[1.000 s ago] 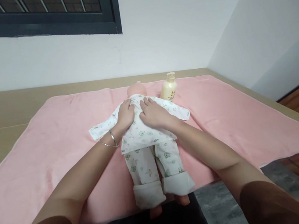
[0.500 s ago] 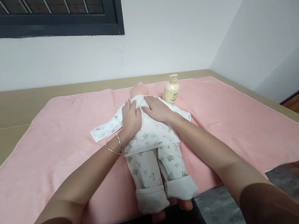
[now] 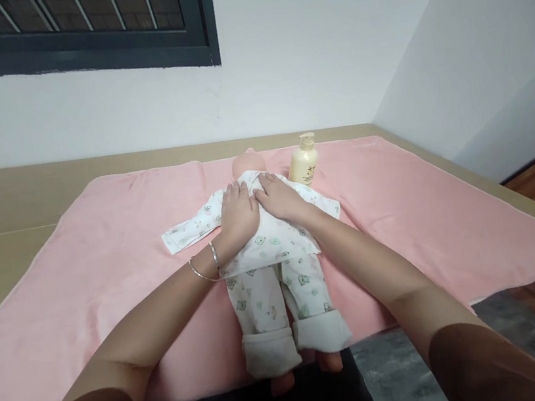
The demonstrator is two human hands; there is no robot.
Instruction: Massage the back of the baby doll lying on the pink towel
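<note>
Both hands (image 3: 240, 216) (image 3: 278, 198) lie flat, palms down, on the clothed doll (image 3: 273, 243) (pale pump bottle (image 3: 303, 165) near its head (image 3: 248, 162))

Both arms (image 3: 165, 324) stretch forward, left hand (image 3: 241, 219) and right hand (image 3: 281, 198) palm-down, fingers (image 3: 230, 194) pointing ahead.

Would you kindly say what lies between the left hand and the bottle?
In the head view, the right hand lies between them, along with part of the shirt it rests on.

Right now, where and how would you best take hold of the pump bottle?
Probably around the bottle's body, below its pump head, with the right hand from the right: the bottle stands upright, and a shirt sleeve lies close in front.
</note>
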